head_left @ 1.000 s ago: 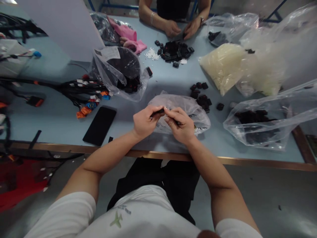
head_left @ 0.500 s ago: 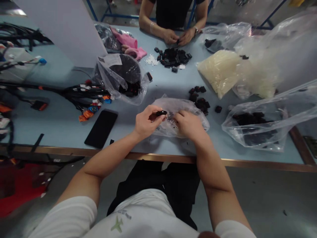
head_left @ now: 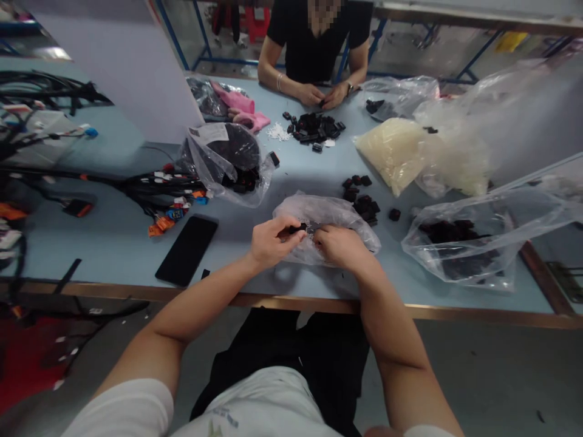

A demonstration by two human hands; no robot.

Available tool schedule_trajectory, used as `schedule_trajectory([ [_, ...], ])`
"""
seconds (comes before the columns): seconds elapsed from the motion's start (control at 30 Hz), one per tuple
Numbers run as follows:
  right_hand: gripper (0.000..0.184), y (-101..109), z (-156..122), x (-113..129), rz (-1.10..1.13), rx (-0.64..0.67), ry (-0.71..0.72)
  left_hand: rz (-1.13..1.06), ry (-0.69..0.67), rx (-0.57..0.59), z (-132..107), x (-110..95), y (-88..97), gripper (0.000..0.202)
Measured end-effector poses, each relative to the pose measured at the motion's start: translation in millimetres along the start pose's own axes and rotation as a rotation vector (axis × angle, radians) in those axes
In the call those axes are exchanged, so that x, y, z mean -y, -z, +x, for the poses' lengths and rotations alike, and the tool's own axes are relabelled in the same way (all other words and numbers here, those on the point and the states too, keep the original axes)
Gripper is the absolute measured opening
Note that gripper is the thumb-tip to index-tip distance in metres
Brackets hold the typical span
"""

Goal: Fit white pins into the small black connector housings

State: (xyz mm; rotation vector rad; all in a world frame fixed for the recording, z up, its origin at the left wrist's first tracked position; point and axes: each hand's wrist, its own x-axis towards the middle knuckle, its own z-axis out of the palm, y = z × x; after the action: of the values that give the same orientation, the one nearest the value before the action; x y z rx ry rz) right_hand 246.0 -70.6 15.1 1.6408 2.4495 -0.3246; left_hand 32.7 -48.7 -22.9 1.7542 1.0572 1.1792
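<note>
My left hand (head_left: pixel 269 243) pinches a small black connector (head_left: pixel 298 229) between thumb and fingers, just above the near part of the light blue table (head_left: pixel 109 243). My right hand (head_left: pixel 340 246) is curled with its fingertips close to that connector, resting on a small clear plastic bag (head_left: pixel 325 212) of little white parts. What the right fingers hold is hidden. A loose heap of black connectors (head_left: pixel 362 197) lies just beyond the bag.
A black phone (head_left: pixel 186 249) lies to the left, beside a wire harness with coloured plugs (head_left: pixel 168 203). Clear bags of black parts (head_left: pixel 460 243) and pale parts (head_left: pixel 396 149) sit to the right. Across the table a person's hands (head_left: pixel 323 96) work over another black pile (head_left: pixel 314 127).
My right hand dropped from the connector onto the clear bag, then drew back toward my left hand. The view tilted up, showing more of the person opposite.
</note>
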Motion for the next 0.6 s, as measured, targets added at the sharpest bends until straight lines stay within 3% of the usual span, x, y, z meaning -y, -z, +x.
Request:
schedule_trajectory([
  [0.2,0.026,1,1,-5,0.049,0.010,-0.036,0.031,-0.006,-0.013,-2,1,-1.8,0.021],
  [0.47,0.024,43,13,6,-0.122,0.036,0.004,0.021,-0.011,-0.021,1,2,-0.3,0.023],
  [0.6,0.023,42,15,2,-0.114,0.044,0.026,0.064,-0.055,-0.054,3,3,0.9,0.021],
])
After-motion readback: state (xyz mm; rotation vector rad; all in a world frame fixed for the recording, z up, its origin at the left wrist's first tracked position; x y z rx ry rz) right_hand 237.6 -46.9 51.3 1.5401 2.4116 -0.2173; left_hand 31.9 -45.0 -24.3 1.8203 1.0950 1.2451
